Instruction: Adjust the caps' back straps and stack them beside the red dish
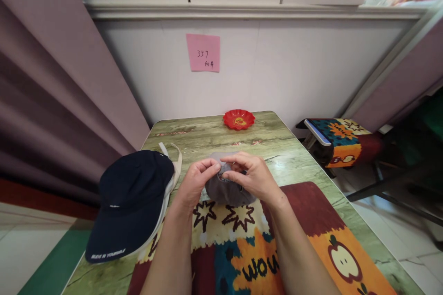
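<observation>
A grey cap point(230, 192) sits at the far edge of the patterned mat, partly covered by my hands. My left hand point(200, 176) pinches the cap's edge between thumb and forefinger, by what looks like the strap opening at its back. From the other side, my right hand point(251, 173) curls with thumb and fingertips at that same edge. The fine detail between my fingertips is too small to make out. To the left lies a navy bucket-style hat point(133, 193) with a wide brim, white lettering and pale straps.
A red scalloped dish point(238, 120) stands at the back of the green marbled table point(194, 133). Under my forearms lies a colourful mat point(311, 207). A pink note point(203, 53) is on the wall behind, a purple curtain point(69, 64) at left, and a mat-covered stool point(341, 140) at right.
</observation>
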Available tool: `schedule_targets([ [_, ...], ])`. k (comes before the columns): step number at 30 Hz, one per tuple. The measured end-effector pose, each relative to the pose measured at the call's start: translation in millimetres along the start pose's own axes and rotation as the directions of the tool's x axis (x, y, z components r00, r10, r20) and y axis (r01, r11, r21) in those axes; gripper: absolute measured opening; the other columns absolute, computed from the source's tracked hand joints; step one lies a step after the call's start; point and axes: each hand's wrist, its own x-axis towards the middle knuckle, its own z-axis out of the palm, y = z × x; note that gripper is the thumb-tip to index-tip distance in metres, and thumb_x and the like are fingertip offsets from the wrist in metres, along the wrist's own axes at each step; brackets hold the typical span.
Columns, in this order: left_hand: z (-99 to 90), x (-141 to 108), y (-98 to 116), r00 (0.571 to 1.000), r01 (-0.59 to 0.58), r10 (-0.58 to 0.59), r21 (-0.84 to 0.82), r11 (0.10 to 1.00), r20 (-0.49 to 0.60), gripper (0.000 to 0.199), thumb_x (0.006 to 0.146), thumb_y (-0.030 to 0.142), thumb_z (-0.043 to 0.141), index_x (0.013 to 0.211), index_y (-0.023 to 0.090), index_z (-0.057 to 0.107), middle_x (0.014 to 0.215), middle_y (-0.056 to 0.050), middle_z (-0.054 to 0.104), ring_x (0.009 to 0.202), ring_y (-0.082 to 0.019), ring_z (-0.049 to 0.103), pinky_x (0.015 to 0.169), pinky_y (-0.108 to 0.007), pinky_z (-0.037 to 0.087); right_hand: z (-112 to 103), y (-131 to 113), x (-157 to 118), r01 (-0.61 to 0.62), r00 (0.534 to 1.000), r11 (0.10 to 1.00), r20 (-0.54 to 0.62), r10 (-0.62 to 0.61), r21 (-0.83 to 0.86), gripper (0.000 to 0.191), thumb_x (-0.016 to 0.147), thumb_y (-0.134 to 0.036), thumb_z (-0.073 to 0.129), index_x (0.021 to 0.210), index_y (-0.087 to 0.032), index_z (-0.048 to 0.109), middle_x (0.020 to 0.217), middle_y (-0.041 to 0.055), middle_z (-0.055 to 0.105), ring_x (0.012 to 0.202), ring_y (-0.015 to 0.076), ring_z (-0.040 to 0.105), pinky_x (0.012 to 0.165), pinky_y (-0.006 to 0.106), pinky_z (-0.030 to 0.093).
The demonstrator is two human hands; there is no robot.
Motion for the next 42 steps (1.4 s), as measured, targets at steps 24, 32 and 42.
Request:
schedule_targets([
  [24,15.3,-6.6,18.8,0.881,-0.235,0.434,0.621,0.747,-0.188,0.012,0.089,0.022,0.050,0.078,0.020,0.056,0.097,-0.005,0.070,0.092,-0.020,0.063,0.077,-0.029,0.045,0.8,-5.1,-1.0,-0.111,0.989,0.992,-0.103,0.104,-0.060,0.018,0.079,-0.023,0.075,0.096,-0.022,0.073,0.073,-0.0022,0.068,0.056,0.0107,0.057,0.061,0.024,0.046],
  [32,11.0,-3.4,12.5,0.991,-0.114,0.126,0.202,0.973,-0.049,0.029,0.089,0.046,0.058,0.082,0.019,0.058,0.074,0.002,0.056,0.069,-0.014,0.049,0.064,-0.024,0.037,1.3,-1.2,0.7,-0.052,0.990,0.995,-0.137,0.040,-0.085,0.018,0.078,-0.025,0.076,0.096,-0.025,0.075,0.086,0.0009,0.073,0.066,0.0137,0.061,0.069,0.027,0.048],
  [42,-0.2,-0.2,4.3,0.998,-0.065,0.065,0.072,0.995,0.011,0.022,0.084,0.038,0.068,0.080,0.016,0.067,0.074,0.001,0.059,0.070,-0.013,0.048,0.068,-0.023,0.037,-10.6,11.4,0.2,-0.220,0.948,0.969,0.259,0.185,0.112,0.027,0.094,-0.040,0.056,0.082,-0.018,0.066,0.076,0.0012,0.067,0.075,0.0157,0.061,0.069,0.026,0.045],
])
